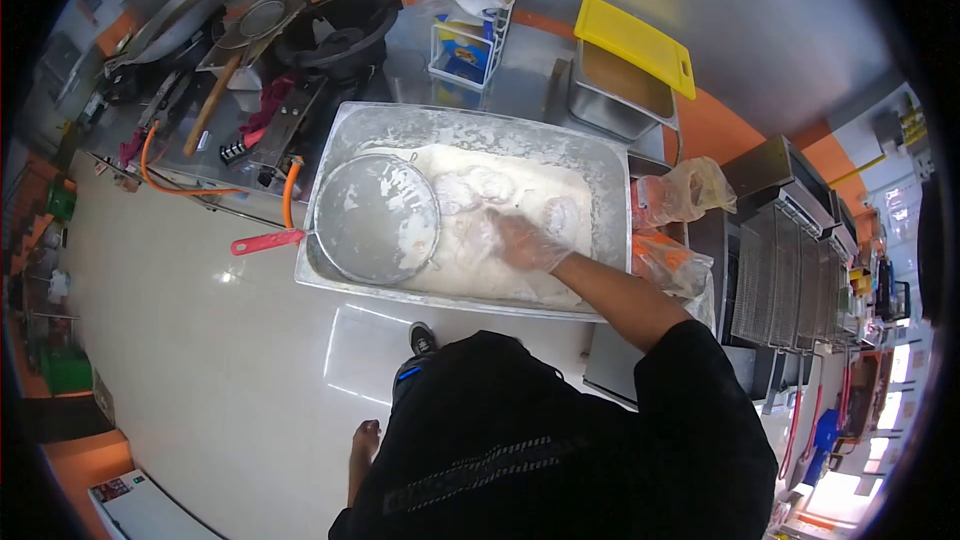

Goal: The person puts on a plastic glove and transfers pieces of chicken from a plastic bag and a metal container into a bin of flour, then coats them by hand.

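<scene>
My right hand (527, 241), in a clear plastic glove, reaches into a large metal tray (480, 121) of white flour (450, 265). Its fingers touch a flour-coated piece (480, 237); whether they grip it is blurred. More coated pieces (490, 183) lie behind it, and another (562, 217) is to its right. A round sieve (375, 215) with a red handle (267, 242) rests in the tray's left part. My left hand (369, 434) hangs low beside my body, outside the tray, its fingers curled and their inner side hidden.
Behind the tray stand a white rack (465, 55) and a steel container (610, 100) under a yellow board (635, 45). Plastic bags (675, 262) and wire baskets (775, 280) are at the right. A black pot (340, 40) and orange hose (190, 187) are at the left.
</scene>
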The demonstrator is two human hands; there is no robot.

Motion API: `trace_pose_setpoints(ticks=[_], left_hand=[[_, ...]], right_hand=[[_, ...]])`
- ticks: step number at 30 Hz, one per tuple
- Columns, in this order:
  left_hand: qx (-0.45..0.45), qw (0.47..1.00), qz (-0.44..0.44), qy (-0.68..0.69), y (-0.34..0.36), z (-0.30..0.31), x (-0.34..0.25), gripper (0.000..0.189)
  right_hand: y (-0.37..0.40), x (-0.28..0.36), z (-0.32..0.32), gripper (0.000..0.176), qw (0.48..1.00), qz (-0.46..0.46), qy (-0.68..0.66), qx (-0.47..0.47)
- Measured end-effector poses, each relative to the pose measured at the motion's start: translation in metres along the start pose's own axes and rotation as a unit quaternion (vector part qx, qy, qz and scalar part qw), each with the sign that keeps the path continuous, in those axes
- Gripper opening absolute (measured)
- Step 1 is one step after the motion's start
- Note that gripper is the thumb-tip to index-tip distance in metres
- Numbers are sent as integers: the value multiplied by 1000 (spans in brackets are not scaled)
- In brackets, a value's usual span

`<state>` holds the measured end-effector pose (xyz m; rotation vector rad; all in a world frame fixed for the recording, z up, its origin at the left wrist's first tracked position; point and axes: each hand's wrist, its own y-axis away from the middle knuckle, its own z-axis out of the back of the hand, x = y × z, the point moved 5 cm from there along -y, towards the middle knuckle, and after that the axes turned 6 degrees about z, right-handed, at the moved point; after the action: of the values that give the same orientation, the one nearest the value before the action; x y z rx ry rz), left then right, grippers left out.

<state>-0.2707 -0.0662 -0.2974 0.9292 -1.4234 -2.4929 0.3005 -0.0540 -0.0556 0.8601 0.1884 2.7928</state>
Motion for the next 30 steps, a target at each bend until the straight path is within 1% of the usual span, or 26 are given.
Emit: trace_pose_setpoints(ticks=[1, 2, 3, 4, 5, 6, 7, 8, 9, 10, 12, 13, 15, 16, 17, 19, 20, 21, 22, 23, 24, 25, 26, 27, 28, 30], left_hand=[[0, 1000, 1, 0, -1, -1, 1, 38], [-2, 1000, 2, -21, -1, -1, 3, 38], [-5, 999, 2, -44, -1, -2, 6, 39], [-4, 999, 3, -44, -1, -2, 9, 39], [-2, 999, -2, -46, -2, -1, 12, 39], [0, 999, -8, -48, -3, -2, 16, 40], [2, 999, -8, -49, 1, 0, 9, 40], [7, 997, -16, -81, 7, 3, -2, 40], [13, 993, -24, -112, 13, 4, -12, 40], [14, 993, -26, -113, 8, 3, -10, 40], [10, 985, 2, -174, -5, 1, -6, 39], [10, 985, 1, -173, -5, 0, -8, 39], [3, 999, -1, -32, -1, -1, -12, 38], [3, 999, -2, -32, 1, 0, -16, 38], [3, 999, -13, -39, 2, 0, -23, 37], [5, 999, -25, -46, 1, -3, -26, 37], [-5, 998, -31, -56, -2, -4, -24, 37], [-16, 997, -35, -65, -4, -3, -22, 37], [-16, 997, -35, -65, -5, -1, -22, 37], [8, 999, -28, -35, -5, -2, -20, 36], [32, 999, -22, -5, -5, -2, -17, 36], [32, 999, -20, -4, -6, -1, -15, 36], [22, 999, -17, -45, -8, 1, -12, 36], [11, 996, -13, -87, -9, 3, -11, 36], [10, 996, -13, -88, -6, 3, -11, 36], [-8, 999, -11, -31, 1, 7, -12, 37]], right_hand=[[-4, -13, 5, 51, 997, 10, -58, -42], [-6, -8, 20, 48, 989, 18, -117, -84], [0, 2, 39, 45, 986, 90, -62, -126], [0, -6, 44, 45, 986, 89, -62, -125], [3, -11, 56, 43, 970, 145, 58, -185], [9, -14, 66, 41, 933, 198, 177, -241], [14, -21, 77, 41, 934, 196, 177, -241], [14, -40, 86, 41, 973, 55, 147, -170], [19, -56, 87, 42, 985, -89, 113, -96], [21, -58, 86, 42, 985, -91, 114, -97], [25, -74, 70, 41, 970, -197, 140, -4], [26, -77, 55, 41, 970, -196, 141, -5], [25, -78, 5, 39, 930, -127, 340, -60], [25, -70, -11, 40, 893, -90, 433, -86], [28, -47, -8, 40, 892, -90, 434, -86], [36, 4, 3, 45, 933, -75, 340, 92], [37, 0, 4, 45, 932, -76, 341, 92], [39, -8, 7, 47, 971, -82, 215, 61], [40, -16, 12, 51, 992, -85, 85, 29], [39, -19, 26, 51, 992, -84, 86, 31], [36, -22, 48, 52, 997, -53, 58, 1], [34, -26, 65, 54, 999, -22, 30, -29], [34, -38, 75, 54, 999, -21, 30, -28], [36, -58, 83, 51, 996, -58, 55, -33], [39, -78, 90, 48, 992, -94, 80, -37], [41, -102, 98, 43, 977, -166, 128, -47]])
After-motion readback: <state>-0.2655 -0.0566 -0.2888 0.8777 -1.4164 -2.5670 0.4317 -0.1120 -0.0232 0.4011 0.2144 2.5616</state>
